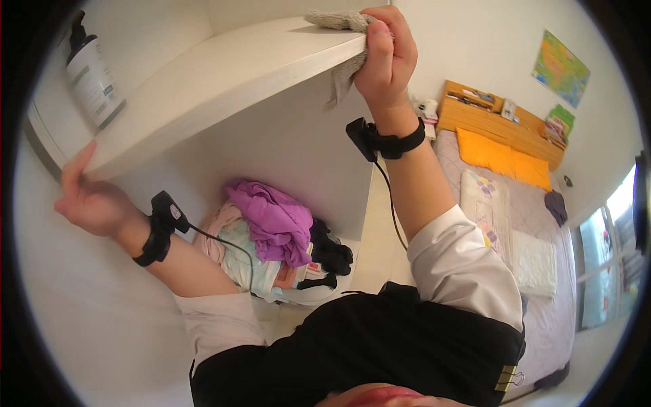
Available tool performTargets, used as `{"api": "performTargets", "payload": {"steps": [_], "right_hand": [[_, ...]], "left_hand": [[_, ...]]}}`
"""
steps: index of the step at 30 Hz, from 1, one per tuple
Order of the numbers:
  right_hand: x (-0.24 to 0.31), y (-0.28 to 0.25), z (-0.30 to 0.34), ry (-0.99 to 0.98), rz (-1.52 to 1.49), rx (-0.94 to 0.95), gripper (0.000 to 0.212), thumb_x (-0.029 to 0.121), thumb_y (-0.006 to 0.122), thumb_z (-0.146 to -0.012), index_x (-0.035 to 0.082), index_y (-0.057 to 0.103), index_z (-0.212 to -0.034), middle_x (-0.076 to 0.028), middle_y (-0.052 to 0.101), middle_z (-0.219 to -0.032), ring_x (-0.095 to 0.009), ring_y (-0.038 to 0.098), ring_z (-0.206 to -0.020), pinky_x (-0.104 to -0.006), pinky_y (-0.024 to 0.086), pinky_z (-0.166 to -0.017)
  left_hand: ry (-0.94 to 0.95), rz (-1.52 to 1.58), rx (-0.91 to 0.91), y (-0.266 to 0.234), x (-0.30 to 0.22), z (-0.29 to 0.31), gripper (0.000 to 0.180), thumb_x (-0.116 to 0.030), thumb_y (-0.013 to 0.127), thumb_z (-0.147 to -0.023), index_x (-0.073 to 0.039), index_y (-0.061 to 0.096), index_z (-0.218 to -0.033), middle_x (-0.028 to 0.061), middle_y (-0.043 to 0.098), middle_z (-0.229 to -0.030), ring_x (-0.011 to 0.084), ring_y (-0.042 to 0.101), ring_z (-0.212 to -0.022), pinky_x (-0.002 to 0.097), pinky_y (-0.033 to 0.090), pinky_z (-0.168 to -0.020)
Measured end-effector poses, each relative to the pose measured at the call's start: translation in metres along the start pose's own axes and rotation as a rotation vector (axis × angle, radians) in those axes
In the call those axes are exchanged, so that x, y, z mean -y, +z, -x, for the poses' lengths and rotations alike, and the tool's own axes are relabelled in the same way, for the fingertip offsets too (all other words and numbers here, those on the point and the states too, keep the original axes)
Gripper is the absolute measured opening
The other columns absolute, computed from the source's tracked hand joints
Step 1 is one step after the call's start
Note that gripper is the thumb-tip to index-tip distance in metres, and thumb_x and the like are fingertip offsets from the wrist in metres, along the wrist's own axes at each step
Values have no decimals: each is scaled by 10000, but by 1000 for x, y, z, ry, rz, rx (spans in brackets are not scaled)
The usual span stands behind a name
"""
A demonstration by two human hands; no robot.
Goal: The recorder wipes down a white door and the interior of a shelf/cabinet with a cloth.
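Gripping a grey cloth (pixel 337 20), the right hand (pixel 390 64) is bending it around the shelf (pixel 237 71) edge, probably so it's covering top and underside together. That arm's reaching way up, fingers closed tight. The left hand (pixel 98 205) is hovering around the other end, loosely curled, 1 finger pointing up, maybe steadying; can't tell if it's touching. A pump bottle (pixel 95 85) is standing nearby.

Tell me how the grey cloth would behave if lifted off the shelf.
The grey cloth is probably floppy: part droops below the front edge of the white shelf. It would likely crumple rather than keep its shape, as it bunches in the right hand. It seems unlikely to roll, having no round, firm form.
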State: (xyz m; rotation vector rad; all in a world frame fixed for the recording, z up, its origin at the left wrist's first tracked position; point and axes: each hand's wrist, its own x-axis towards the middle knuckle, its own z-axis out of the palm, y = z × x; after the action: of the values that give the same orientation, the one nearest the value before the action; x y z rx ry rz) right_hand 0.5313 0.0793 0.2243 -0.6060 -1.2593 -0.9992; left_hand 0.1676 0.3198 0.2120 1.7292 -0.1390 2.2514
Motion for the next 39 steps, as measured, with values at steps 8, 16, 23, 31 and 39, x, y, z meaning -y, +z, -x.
{"api": "performTargets", "payload": {"steps": [8, 16, 23, 31, 39], "right_hand": [[-58, -18, 8, 143, -64, -38, 324, 192, 439, -1048, -30, 674, -1041, -42, 644, -914, -111, 537, -830, -246, 419, -751], [59, 23, -15, -135, 80, 63, 63, 154, 687, -821, 98, 714, -834, -73, 680, -787, -294, 642, -705, -412, 481, -675], [179, 107, -13, -205, 307, 135, 189, 244, 645, -809, 146, 582, -661, -22, 523, -639, -218, 526, -634, -381, 379, -626], [119, 56, -15, -222, -85, 112, 128, 167, 659, -896, 50, 650, -843, -70, 613, -779, -214, 580, -696, -340, 443, -618], [3, 6, 5, 40, -99, -14, 258, 179, 570, -992, -42, 701, -1011, -70, 697, -872, -131, 620, -771, -250, 504, -716]], "left_hand": [[-19, -64, -79, 1, -11, -5, 764, -420, 180, -1088, 69, 732, -887, 203, 748, -980, 317, 652, -1048, 420, 423, -1074], [-78, -215, -22, 13, -32, -7, 784, -486, 189, -1088, 74, 707, -909, 214, 732, -1034, 321, 652, -1060, 415, 452, -1033], [-468, 129, -133, 16, -53, -7, 672, -323, 201, -1087, 61, 727, -923, 184, 741, -1061, 296, 649, -1089, 378, 450, -1055], [-199, -40, 67, -56, -12, -25, 752, -435, 177, -1085, 115, 690, -1066, 278, 713, -1154, 355, 646, -1145, 429, 430, -1098], [-165, 44, -107, 6, -24, -11, 671, -410, 265, -1132, 3, 677, -799, 115, 695, -797, 180, 624, -806, 315, 476, -845]]}}
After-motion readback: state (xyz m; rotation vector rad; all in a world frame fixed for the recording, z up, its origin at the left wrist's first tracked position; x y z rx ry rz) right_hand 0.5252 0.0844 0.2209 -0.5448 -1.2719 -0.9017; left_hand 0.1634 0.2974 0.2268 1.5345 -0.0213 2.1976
